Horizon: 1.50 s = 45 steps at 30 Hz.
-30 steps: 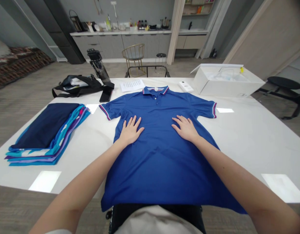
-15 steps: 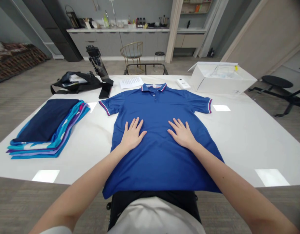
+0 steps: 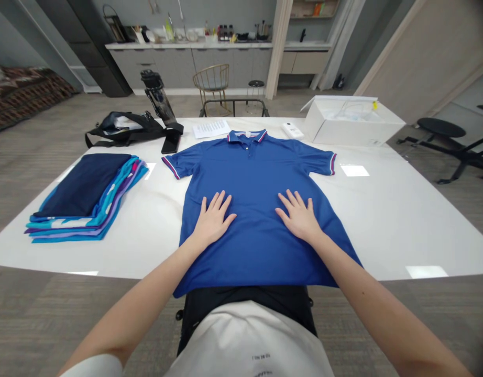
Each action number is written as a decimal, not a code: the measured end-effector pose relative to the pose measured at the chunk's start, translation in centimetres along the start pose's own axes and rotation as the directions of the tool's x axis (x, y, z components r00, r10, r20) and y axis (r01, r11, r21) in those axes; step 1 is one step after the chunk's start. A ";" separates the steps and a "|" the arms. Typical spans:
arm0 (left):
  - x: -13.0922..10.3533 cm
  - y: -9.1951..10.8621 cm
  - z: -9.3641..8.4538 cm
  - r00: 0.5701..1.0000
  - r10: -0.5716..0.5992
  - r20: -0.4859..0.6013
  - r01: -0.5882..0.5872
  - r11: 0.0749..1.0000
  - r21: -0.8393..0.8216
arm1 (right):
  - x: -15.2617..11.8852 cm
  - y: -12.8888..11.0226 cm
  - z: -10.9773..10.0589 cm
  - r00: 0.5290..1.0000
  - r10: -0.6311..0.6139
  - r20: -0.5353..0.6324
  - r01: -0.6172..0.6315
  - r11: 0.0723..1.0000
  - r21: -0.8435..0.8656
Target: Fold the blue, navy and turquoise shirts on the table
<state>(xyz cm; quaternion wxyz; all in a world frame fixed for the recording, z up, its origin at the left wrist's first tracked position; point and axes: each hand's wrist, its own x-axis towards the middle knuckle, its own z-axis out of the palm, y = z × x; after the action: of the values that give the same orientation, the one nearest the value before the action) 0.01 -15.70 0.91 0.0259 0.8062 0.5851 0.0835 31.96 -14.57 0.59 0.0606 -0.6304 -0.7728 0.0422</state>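
Observation:
A blue polo shirt (image 3: 249, 178) lies spread front side up on the white table, its collar at the far end and both short sleeves stretched out. Red and white stripes edge the collar and cuffs. The hem hangs slightly past the table's near edge. My left hand (image 3: 213, 219) rests flat on the left half of the shirt's body, fingers spread. Flat on the right half lies my right hand (image 3: 298, 215), its fingers apart too. Neither hand grips the cloth. To the left sits a stack of folded clothes (image 3: 88, 188), dark navy on top, with turquoise and purple layers below.
On the white table (image 3: 386, 214) stand a white open box (image 3: 351, 128) and a dark bottle (image 3: 158, 99). Near them are a black bag (image 3: 125, 128), a phone (image 3: 171, 141), a printed sheet (image 3: 211, 129) and a small white object (image 3: 292, 131). A chair (image 3: 212, 81) stands beyond.
My right hand has slid a little to the right across the shirt. The left hand stays in place. The view has shifted slightly, so the table's near edge sits higher.

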 end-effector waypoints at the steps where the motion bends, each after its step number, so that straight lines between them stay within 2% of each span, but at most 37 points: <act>1: -0.5 0.8 0.0 1.000 0.022 0.005 -0.022 1.000 -0.006 | -0.7 -1.0 0.0 0.998 -0.058 0.007 0.058 0.998 0.013; 4: -2.2 2.9 0.2 0.997 0.054 0.046 -0.053 0.998 -0.027 | -2.8 -3.5 0.2 0.983 -0.177 0.042 0.175 0.984 0.034; 7: -3.8 3.5 0.4 0.996 0.063 0.067 -0.062 0.998 -0.025 | -4.3 -4.1 0.3 0.985 -0.165 0.045 0.165 0.986 0.008; 12: -4.8 2.1 0.1 0.991 0.105 0.089 -0.102 0.994 -0.034 | -5.8 -2.3 0.2 0.998 -0.028 0.052 0.029 0.999 -0.016; 18: -3.5 -0.6 -0.1 0.978 0.131 0.163 -0.118 0.989 -0.091 | -6.0 1.1 -0.4 0.983 0.091 0.158 -0.106 0.991 0.087; 22: -2.1 -1.8 -0.1 0.976 0.119 0.181 -0.102 0.989 -0.103 | -4.7 2.0 -1.0 0.968 0.092 0.232 -0.121 0.986 0.111; 25: -2.2 -1.3 0.0 0.978 0.123 0.166 -0.115 0.992 -0.059 | -4.7 1.5 -1.0 0.973 0.072 0.220 -0.088 0.994 0.063; 28: -4.0 -0.1 0.1 0.981 0.129 0.146 -0.127 0.992 -0.025 | -6.0 0.9 -0.6 0.990 0.052 0.134 -0.053 0.999 0.004; 32: -7.9 1.3 -0.1 0.980 0.161 0.118 -0.161 0.987 -0.011 | -8.9 0.4 -0.3 0.997 0.036 0.061 -0.034 0.999 -0.037; 39: -13.8 2.8 -1.0 0.985 0.173 0.026 -0.172 0.984 -0.034 | -14.7 -0.9 -0.8 0.993 0.078 0.083 -0.074 0.996 -0.049; 42: -15.3 4.1 -1.2 0.979 0.191 -0.067 -0.194 0.980 -0.040 | -16.9 -1.5 -1.6 0.996 0.047 0.073 -0.043 0.997 -0.058; 45: -15.1 4.9 -1.3 0.971 0.200 -0.127 -0.212 0.974 -0.081 | -17.6 -1.8 -2.8 1.000 -0.007 0.019 0.008 0.997 -0.075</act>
<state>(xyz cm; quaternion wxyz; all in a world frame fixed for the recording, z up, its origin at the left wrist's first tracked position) -0.14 -31.65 1.28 0.0203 0.8541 0.4941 0.1608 34.07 -32.21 2.91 0.0297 -0.6290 -0.7766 0.0187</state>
